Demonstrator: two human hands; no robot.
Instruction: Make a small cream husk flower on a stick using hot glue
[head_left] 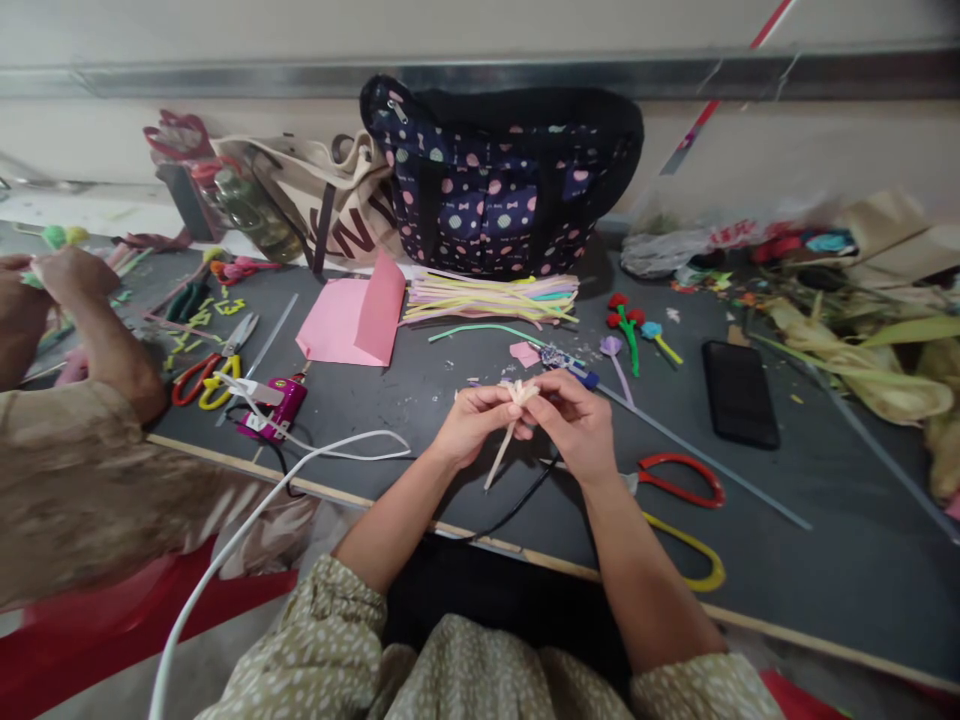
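A small cream pipe-cleaner flower (pixel 523 393) is pinched between both hands above the dark table, its thin stem slanting down to the left. My left hand (pixel 482 415) closes thumb and fingertips on its left side. From the right, my right hand (pixel 576 420) grips the petals, fingers bent. Just behind the hands lie a glue gun with a blue nozzle end (pixel 574 368), a scrap of pink paper (pixel 524 353) and a green pipe cleaner (pixel 480 328). Scissors with one red and one yellow handle (pixel 681 480) lie partly under my right forearm.
A bundle of pipe cleaners (pixel 491 298) lies before a patterned bag (pixel 510 180). Finished pipe-cleaner flowers (pixel 628 325) and a black phone (pixel 741 393) are on the right. A white cable (pixel 247 530) crosses the table edge. At left, a co-worker's hands (pixel 71 275) are busy.
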